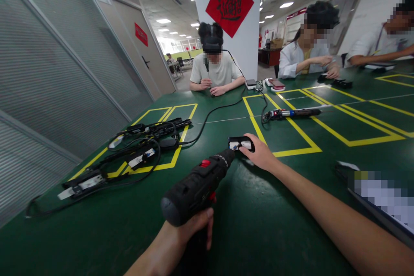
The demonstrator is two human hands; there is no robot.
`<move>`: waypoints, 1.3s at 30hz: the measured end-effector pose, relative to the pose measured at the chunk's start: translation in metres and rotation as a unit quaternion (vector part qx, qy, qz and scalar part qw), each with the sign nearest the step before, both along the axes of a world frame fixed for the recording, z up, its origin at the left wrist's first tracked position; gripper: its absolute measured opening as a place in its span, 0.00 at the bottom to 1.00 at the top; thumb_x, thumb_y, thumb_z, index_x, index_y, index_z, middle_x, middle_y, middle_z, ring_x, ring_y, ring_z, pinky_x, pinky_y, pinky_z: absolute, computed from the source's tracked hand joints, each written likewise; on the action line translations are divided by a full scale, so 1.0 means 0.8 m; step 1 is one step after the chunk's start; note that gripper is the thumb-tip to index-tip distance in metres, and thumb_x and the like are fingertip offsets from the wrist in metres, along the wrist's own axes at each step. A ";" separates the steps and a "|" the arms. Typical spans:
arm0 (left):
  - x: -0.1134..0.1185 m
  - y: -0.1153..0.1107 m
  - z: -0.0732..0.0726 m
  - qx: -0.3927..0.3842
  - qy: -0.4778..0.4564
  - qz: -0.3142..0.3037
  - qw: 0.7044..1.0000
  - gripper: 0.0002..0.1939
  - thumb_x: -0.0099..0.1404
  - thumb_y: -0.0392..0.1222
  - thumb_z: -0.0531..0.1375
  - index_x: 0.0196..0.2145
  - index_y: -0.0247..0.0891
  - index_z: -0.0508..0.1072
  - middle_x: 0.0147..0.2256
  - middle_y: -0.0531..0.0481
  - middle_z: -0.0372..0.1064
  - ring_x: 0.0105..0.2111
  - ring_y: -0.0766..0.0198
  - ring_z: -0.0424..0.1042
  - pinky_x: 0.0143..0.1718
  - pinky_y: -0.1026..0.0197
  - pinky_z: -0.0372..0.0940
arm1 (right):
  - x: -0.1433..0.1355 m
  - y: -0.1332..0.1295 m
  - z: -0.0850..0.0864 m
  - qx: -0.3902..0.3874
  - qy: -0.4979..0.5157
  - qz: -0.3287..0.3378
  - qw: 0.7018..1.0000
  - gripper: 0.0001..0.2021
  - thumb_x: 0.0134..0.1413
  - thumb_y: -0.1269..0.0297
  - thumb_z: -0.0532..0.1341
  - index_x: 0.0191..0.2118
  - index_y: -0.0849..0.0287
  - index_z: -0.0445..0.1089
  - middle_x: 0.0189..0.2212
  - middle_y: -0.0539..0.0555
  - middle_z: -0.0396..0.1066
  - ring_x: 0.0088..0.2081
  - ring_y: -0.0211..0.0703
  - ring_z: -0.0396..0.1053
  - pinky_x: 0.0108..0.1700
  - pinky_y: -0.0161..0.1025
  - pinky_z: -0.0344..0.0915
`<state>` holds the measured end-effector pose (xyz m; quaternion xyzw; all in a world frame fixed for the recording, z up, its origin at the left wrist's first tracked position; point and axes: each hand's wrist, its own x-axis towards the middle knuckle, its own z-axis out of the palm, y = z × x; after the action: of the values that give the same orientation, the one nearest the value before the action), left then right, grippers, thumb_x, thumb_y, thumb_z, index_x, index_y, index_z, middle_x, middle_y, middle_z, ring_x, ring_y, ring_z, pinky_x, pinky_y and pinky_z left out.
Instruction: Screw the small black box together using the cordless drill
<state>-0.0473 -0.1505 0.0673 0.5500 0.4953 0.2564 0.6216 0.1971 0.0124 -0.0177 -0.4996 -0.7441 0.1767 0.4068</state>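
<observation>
My left hand [194, 224] is wrapped round the grip of a black cordless drill [196, 185] with red switches. The drill points forward and slightly to the right over the table. Its chuck end meets a small black casing with a white inside [239, 143], as seen from here; whether a bit touches it I cannot make out. My right hand [257, 151] pinches that casing from its right side, thumb in front and fingers behind.
On the green table [274, 207], black devices with cables [145, 151] lie at left. A silver-and-black tool [291, 113] lies beyond my right hand. A blurred-out device [381, 198] is at right. Across the table sits a person [215, 67]; another person [307, 51] works farther right.
</observation>
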 end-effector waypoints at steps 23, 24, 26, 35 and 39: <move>0.002 -0.002 -0.003 0.012 -0.007 0.025 1.000 0.17 0.63 0.49 0.54 0.45 0.36 0.65 0.22 0.51 0.67 0.22 0.62 0.65 0.27 0.57 0.61 | -0.001 -0.002 0.008 -0.007 0.002 0.006 1.000 0.20 0.52 0.57 0.58 0.51 0.56 0.60 0.45 0.56 0.66 0.45 0.46 0.65 0.48 0.45 0.61; 0.002 -0.002 -0.002 0.015 -0.007 0.023 1.000 0.16 0.63 0.49 0.54 0.44 0.36 0.65 0.22 0.51 0.67 0.22 0.62 0.65 0.27 0.57 0.61 | 0.000 -0.002 0.009 -0.010 0.005 0.008 1.000 0.20 0.52 0.57 0.58 0.51 0.56 0.61 0.45 0.56 0.66 0.45 0.46 0.65 0.48 0.45 0.61; 0.002 -0.002 -0.001 0.020 -0.005 0.016 1.000 0.14 0.63 0.49 0.54 0.39 0.36 0.68 0.22 0.50 0.67 0.23 0.62 0.65 0.28 0.57 0.61 | 0.000 -0.001 0.010 -0.018 0.011 0.009 1.000 0.20 0.51 0.57 0.58 0.50 0.55 0.61 0.45 0.55 0.66 0.44 0.45 0.65 0.47 0.44 0.62; 0.000 -0.003 0.000 0.003 -0.005 0.003 1.000 0.18 0.64 0.49 0.52 0.23 0.34 0.69 0.24 0.47 0.66 0.24 0.62 0.64 0.29 0.57 0.61 | 0.003 0.003 0.011 -0.056 0.035 0.025 0.998 0.21 0.51 0.59 0.59 0.52 0.54 0.61 0.48 0.55 0.66 0.46 0.45 0.66 0.50 0.46 0.61; 0.001 -0.004 0.002 0.004 0.020 -0.005 1.000 0.19 0.64 0.49 0.51 0.22 0.34 0.68 0.24 0.48 0.66 0.24 0.62 0.64 0.30 0.57 0.61 | 0.001 0.005 0.009 -0.056 0.035 0.033 0.997 0.21 0.52 0.60 0.58 0.53 0.54 0.61 0.49 0.56 0.65 0.48 0.45 0.65 0.52 0.46 0.59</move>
<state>-0.0464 -0.1540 0.0686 0.5599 0.5037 0.2438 0.6111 0.1981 0.0162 -0.0108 -0.4898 -0.7346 0.2488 0.3982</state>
